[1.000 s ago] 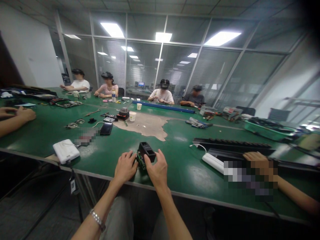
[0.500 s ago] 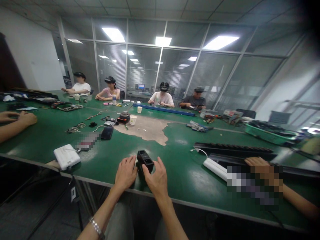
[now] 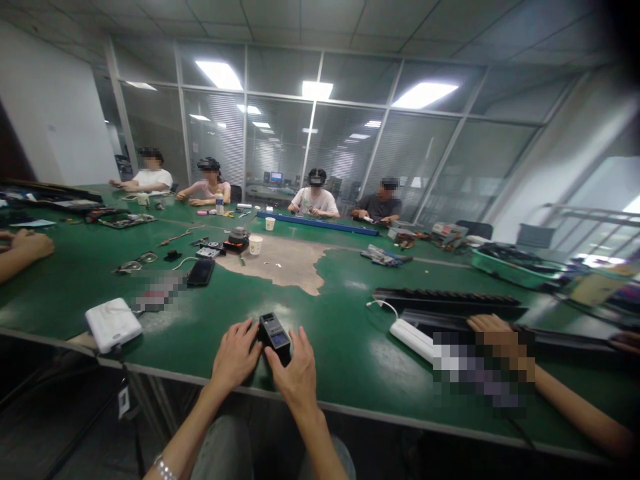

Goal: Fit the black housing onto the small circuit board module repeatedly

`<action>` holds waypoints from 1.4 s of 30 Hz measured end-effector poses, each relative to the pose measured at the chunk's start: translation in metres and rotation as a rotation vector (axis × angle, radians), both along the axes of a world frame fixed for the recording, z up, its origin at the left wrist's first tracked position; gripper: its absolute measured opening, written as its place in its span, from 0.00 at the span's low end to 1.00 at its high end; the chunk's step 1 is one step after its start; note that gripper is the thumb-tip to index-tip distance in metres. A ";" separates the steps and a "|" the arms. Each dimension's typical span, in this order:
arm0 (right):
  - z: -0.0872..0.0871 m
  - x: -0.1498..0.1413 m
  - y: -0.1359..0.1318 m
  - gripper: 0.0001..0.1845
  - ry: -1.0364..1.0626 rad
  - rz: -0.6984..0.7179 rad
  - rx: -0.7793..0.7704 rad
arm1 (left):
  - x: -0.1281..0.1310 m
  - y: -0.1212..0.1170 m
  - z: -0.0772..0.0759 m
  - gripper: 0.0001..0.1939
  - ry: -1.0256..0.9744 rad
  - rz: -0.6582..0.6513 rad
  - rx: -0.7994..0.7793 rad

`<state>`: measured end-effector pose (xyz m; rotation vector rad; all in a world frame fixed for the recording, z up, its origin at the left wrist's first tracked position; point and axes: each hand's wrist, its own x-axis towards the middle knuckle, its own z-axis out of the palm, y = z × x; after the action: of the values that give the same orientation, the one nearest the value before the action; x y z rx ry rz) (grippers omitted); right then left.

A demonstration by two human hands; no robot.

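Observation:
A small black box-shaped device [image 3: 275, 331] stands on the green table near its front edge. Its grey upper face has dark openings at the far end and a bluish, screen-like window at the near end; its exact kind I cannot make out. My left hand [image 3: 237, 353] lies along its left side, fingertips against the box. On the other side my right hand [image 3: 296, 367] curves round it, thumb by the near face and fingers along the right. Between them the two hands hold the box, and they hide part of its sides.
A white box-shaped adapter [image 3: 114, 325] lies left, near a dark phone [image 3: 201, 272]. Paper cups [image 3: 255, 245] stand beyond. To the right are a white power strip [image 3: 413, 341], black rails [image 3: 445, 299] and another person's hand [image 3: 493, 327]. Several people sit opposite.
The view has shifted, moving the scene a little left. Between my hands the box has turned or tilted, so its upper face and bluish window show more clearly. Both hands stay around it.

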<state>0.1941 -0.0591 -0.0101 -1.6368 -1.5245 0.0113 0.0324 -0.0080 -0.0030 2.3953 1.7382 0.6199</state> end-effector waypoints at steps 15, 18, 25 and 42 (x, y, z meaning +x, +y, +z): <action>0.014 -0.003 0.000 0.22 0.084 0.027 -0.002 | -0.002 0.004 -0.004 0.25 -0.011 -0.032 0.027; 0.022 -0.004 0.005 0.22 0.138 0.028 0.036 | -0.003 0.004 -0.006 0.26 -0.015 -0.028 0.036; 0.057 0.008 0.022 0.28 0.337 0.048 0.076 | -0.001 0.000 -0.003 0.24 -0.007 -0.013 0.052; -0.016 0.043 0.034 0.29 0.072 -0.081 0.067 | -0.002 -0.002 0.001 0.25 0.018 -0.025 0.033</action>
<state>0.2369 -0.0247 -0.0265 -1.6260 -1.3894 -0.0248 0.0305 -0.0096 -0.0018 2.4478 1.7153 0.6309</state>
